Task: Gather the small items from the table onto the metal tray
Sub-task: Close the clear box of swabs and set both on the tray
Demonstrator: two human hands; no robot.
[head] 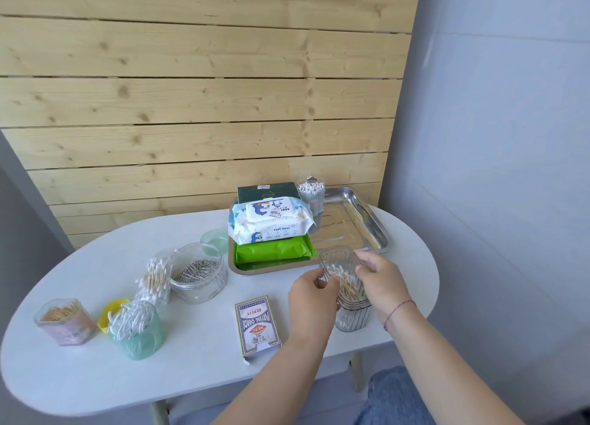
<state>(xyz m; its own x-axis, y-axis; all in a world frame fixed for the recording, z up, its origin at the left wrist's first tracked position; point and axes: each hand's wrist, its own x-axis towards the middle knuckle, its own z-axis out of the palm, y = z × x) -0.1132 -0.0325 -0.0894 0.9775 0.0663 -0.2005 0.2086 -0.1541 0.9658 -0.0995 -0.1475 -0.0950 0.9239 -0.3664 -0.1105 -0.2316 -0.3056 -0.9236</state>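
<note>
A clear ribbed box of cotton swabs (353,314) stands near the table's front right edge. My left hand (314,300) grips it at the top left. My right hand (381,279) holds its clear lid (336,258), which is tilted up above the swabs. Just behind is the metal tray (367,223). In the tray are a baby wipes pack (271,221) lying on a green pack (271,254), a dark green box (268,189) and a cup of cotton swabs (311,194).
On the white table (198,370) lie a playing card box (257,324), a clear jar of paper clips (198,273), a loose swab bundle (155,279), a green cup of swabs (135,328), a toothpick jar (64,320), a yellow piece (108,314) and a green lid (214,239). A wooden slat wall stands behind.
</note>
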